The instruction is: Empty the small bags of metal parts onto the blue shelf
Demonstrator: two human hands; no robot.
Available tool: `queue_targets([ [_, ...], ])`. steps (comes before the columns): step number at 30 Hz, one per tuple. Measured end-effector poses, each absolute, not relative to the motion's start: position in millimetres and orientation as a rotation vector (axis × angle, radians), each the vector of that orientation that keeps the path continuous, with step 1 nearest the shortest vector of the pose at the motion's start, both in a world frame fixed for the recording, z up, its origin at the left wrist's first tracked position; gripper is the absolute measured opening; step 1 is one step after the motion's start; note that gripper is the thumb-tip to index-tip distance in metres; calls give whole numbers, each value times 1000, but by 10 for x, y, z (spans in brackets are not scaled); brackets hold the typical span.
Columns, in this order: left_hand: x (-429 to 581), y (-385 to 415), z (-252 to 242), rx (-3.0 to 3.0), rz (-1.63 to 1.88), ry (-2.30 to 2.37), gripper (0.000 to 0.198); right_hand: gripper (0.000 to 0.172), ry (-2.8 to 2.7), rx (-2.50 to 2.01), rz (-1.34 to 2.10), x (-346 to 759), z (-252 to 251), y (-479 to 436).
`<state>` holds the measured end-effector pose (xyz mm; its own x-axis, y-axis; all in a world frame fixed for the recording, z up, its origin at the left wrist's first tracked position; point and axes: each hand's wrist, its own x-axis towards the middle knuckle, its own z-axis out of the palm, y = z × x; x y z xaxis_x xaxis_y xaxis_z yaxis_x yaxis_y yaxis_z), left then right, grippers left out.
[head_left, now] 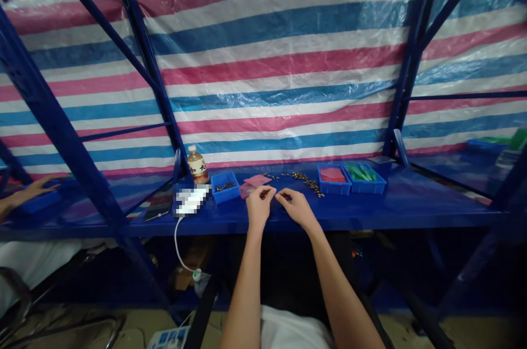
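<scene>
two hands pinching over metal bits on a blue shelf

on my feed the fingertips (267,191) of the left hand (258,209) curl in against the thumb, nearly closed. the right hand (295,209) has its fingers (283,196) bunched the same way, just beside the left. if either pinch holds a tiny part, it is too small for me to tell. the two hands sit close together but apart, above the shelf (411,203), with bare forearms running back toward the camera.

just past the right fingertips lies a loose scatter of small gold-coloured metal bits (302,180), heaviest toward the right end. left of them are pink packets (257,180), with a smaller pink one (247,191) near the left hand. further left, a blue tray (225,186) holds a few dark metal bits.

to the right stand a blue bin of red pieces (333,178) and a blue bin of green pieces (364,175), side by side. left of the tray are a capped bottle (196,165), a blurred white patch (191,201) and a dark phone (158,207), with a white cable (177,236) dropping below the shelf. at far left, another person's hand (35,190) rests by a blue tray (41,202). a striped tarp (263,63) hangs behind the blue rack (140,63).
</scene>
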<state>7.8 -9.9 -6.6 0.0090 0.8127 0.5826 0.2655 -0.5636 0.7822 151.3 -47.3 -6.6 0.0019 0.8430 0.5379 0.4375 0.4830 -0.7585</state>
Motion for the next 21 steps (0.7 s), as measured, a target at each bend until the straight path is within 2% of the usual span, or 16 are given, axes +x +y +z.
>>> queue_targets([
  [10,40,-160,-85,1786,1525,1070,31,31,-1682,-1061,589,1521,-93,-434],
  [21,-28,-86,-145,1747,1337,799,33,24,-1615,-1074,554,1529,-41,-499],
])
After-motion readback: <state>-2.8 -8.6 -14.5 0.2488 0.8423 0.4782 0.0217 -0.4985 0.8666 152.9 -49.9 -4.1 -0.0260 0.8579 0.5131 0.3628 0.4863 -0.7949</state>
